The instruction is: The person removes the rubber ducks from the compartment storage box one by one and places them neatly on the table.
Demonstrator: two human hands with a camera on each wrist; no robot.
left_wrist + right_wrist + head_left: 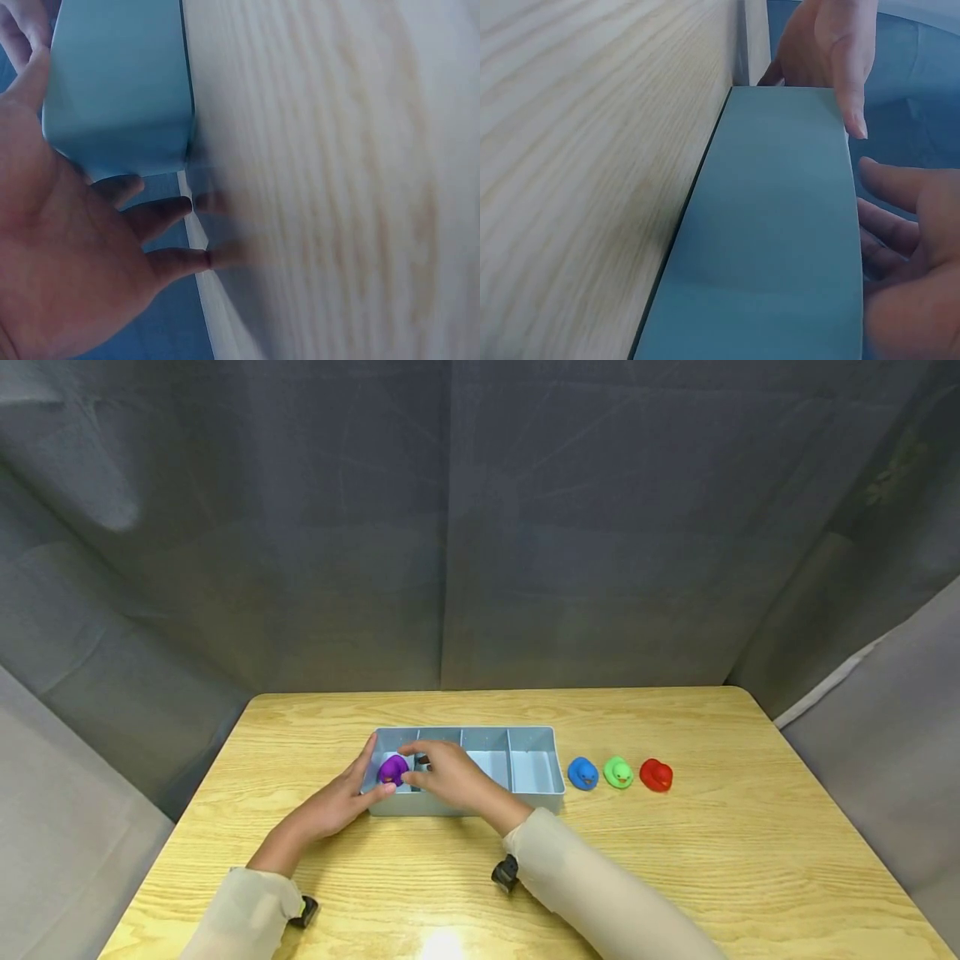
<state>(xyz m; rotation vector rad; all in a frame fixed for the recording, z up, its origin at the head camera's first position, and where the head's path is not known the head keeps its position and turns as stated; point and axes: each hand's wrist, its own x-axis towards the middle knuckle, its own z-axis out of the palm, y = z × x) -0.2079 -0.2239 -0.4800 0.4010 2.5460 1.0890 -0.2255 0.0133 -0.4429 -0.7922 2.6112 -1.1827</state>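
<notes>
A purple rubber duck (392,769) sits in the leftmost compartment of a grey-blue divided box (465,806). At the box's left end is my left hand (337,802), its fingers along the end wall and its thumb reaching over the front rim. The left wrist view shows this hand (67,240) with fingers spread beside the box's end. Over the left compartments hovers my right hand (450,774), thumb and index finger parted close to the duck. Whether they touch it is hard to tell. In the right wrist view, the box's front wall (757,225) hides the duck.
To the right of the box, a blue duck (582,773), a green duck (618,772) and a red duck (656,775) stand in a row on the wooden table (675,868). Grey curtains (585,543) close off the back and sides.
</notes>
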